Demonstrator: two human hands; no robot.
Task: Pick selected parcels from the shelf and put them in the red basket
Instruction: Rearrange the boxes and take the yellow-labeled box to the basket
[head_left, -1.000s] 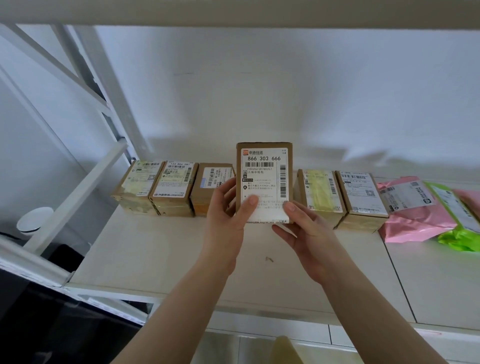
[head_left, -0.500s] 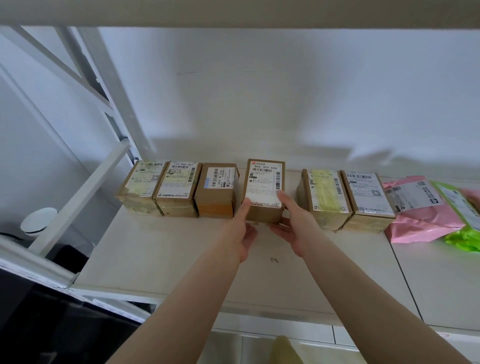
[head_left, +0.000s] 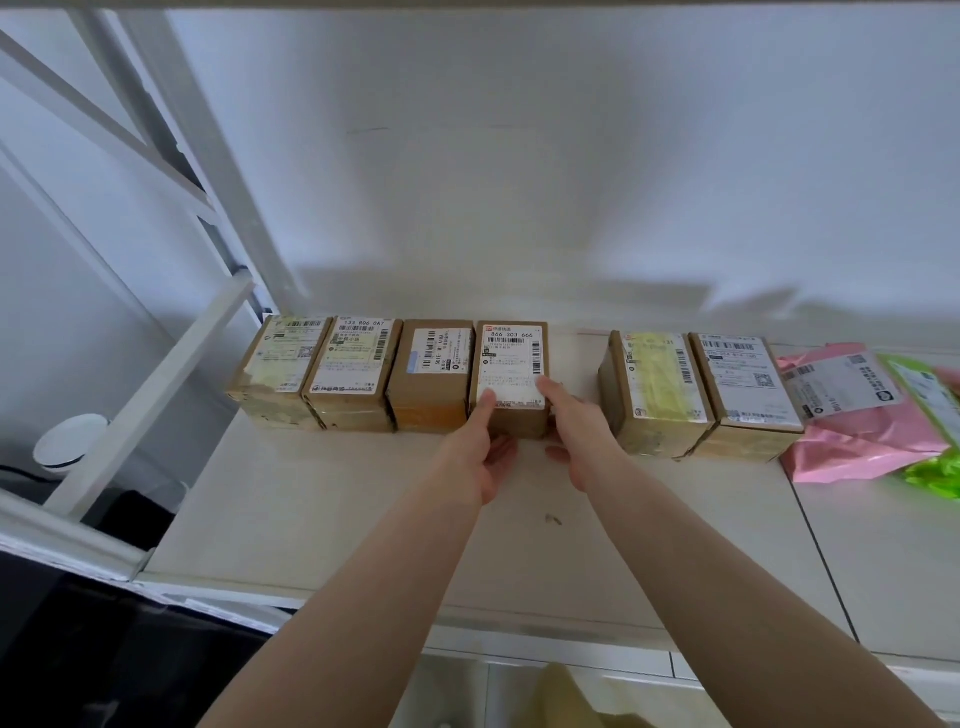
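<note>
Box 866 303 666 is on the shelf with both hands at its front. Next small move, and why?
Probably let go and draw both hands back. The box lies flat on the shelf, flush against its left neighbour; the left hand and right hand only touch its front edge, with no basket in view.

Six brown cardboard parcels stand in a row at the far side of the shelf: four packed together on the left, the first, second, third and fourth, then two more to the right across a gap, the fifth and sixth. At the far right lie two soft bags, one pink bag and one green bag. Two hands reach in, the left hand and the right hand.
</note>
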